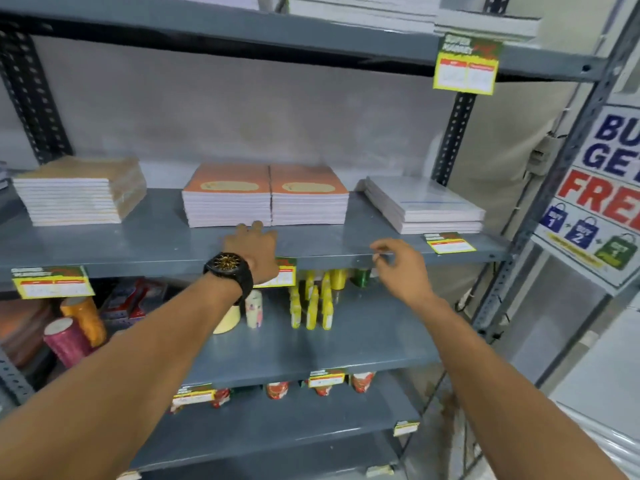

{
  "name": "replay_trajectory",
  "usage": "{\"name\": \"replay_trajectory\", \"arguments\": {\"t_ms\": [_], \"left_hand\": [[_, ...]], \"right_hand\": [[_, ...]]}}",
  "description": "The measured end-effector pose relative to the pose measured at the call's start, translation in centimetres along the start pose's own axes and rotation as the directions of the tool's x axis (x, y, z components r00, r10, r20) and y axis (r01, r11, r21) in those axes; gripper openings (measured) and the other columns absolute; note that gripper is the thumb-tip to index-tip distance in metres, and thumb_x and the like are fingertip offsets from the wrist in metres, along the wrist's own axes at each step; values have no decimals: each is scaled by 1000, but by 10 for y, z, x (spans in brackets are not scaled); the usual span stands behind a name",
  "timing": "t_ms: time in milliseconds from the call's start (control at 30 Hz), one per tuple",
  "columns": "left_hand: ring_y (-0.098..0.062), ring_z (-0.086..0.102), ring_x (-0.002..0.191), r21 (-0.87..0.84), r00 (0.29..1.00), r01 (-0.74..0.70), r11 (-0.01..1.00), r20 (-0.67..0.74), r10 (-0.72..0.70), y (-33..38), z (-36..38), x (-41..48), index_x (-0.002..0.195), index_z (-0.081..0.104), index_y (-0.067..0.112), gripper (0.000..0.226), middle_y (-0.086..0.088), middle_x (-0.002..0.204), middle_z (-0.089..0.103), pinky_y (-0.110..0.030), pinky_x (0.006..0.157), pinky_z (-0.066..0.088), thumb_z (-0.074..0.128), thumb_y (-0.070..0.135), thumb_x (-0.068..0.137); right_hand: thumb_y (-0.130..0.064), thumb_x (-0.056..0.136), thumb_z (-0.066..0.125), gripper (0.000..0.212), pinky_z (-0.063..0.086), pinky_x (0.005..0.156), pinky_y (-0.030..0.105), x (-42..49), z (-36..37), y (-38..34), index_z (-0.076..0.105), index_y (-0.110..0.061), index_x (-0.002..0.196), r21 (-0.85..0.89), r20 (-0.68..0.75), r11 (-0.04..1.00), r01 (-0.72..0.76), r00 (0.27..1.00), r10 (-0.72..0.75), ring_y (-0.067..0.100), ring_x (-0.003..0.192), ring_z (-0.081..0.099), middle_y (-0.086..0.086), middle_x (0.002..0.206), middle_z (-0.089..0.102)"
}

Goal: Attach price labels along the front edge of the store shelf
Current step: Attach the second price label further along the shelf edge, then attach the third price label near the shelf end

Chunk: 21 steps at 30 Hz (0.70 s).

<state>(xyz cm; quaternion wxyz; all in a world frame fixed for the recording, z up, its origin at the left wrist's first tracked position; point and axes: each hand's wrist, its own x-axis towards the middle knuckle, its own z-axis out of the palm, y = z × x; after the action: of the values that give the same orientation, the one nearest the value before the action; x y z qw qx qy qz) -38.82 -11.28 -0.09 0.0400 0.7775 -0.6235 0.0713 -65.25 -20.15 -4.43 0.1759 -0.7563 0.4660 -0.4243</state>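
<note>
Closest to me, both my bare forearms reach up toward the grey metal shelf [166, 244] at chest height. My left hand [254, 252], with a black wristwatch with a gold dial [229, 268] on its wrist, lies flat and open, palm down over the front lip of the shelf, fingers spread onto the top surface and covering most of a yellow and green price label [285, 271] that hangs from the edge beneath it. My right hand [398, 263] is off to the side at the same edge, loosely curled with thumb and forefinger drawn close together; whether they pinch anything I cannot tell. Further left on the same edge hangs a second yellow and green price label [52, 282], and further right a third price label [449, 242] lies flat on the shelf top near the corner. Below, yellow bottles [313, 303] and spools stand on the lower shelf. Beyond my left hand sit two side-by-side stacks of orange-covered notebooks [265, 195], with a brown-covered stack [79, 190] to the left and a white stack [424, 204] to the right. Higher up, another price label [465, 64] hangs from the upper shelf edge.
</note>
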Motion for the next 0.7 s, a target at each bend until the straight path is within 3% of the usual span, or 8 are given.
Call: {"name": "replay_trajectory", "arguments": {"t_ms": [67,167,233,300,433,600,700], "left_hand": [[-38,47,112,-109,995,-49,993,-90,40,37,5,9,115,54,15,39,-13,126,49,-45,86,45,54,18,77],[-35,51,117,-296,993,-83,952,-111,52,99,11,25,118,57,19,39,-10,126,55,-39,90,44,55,18,80],[-32,54,120,-431,995,-80,899,-90,46,147,14,40,122,58,22,38,-8,129,58,-38,95,45,56,24,83],[-30,56,119,-512,994,-100,853,-89,63,188,19,56,120,60,21,36,-8,130,61,-37,98,46,58,30,85],[-33,54,120,-505,996,-84,859,-70,56,260,27,78,122,58,24,40,-6,132,60,-44,100,46,54,41,86],[-36,59,110,-487,999,-30,873,-36,14,302,35,106,118,53,21,39,-9,119,67,-42,93,42,48,46,88],[-34,59,113,-524,998,37,851,-25,-59,310,39,123,118,52,21,42,-6,118,68,-43,94,38,52,48,86]], "right_hand": [[-3,81,64,19,42,84,15,12,-36,33,72,-13,96,6,-65,998,-62,996,62,14,93,63,4,99,73],[-4,80,64,17,53,83,32,28,-80,75,70,-15,92,0,-85,991,-130,988,130,16,84,65,5,94,73],[-7,80,65,15,50,78,31,41,-110,104,69,-15,93,-47,-75,988,-144,987,140,19,88,67,5,94,73],[-10,81,67,15,49,82,32,55,-133,126,69,-11,97,-71,-72,987,-146,987,141,23,94,66,9,98,73],[-22,82,73,26,48,93,36,77,-154,163,64,-14,105,-102,97,980,-172,979,182,21,104,62,8,111,67],[-28,81,74,44,45,91,29,96,-155,182,56,-13,118,-132,261,986,-101,956,133,19,111,60,5,121,64],[-32,81,73,49,46,94,34,106,-150,181,55,-13,122,-148,290,985,-87,949,127,22,110,59,3,122,63]]}}
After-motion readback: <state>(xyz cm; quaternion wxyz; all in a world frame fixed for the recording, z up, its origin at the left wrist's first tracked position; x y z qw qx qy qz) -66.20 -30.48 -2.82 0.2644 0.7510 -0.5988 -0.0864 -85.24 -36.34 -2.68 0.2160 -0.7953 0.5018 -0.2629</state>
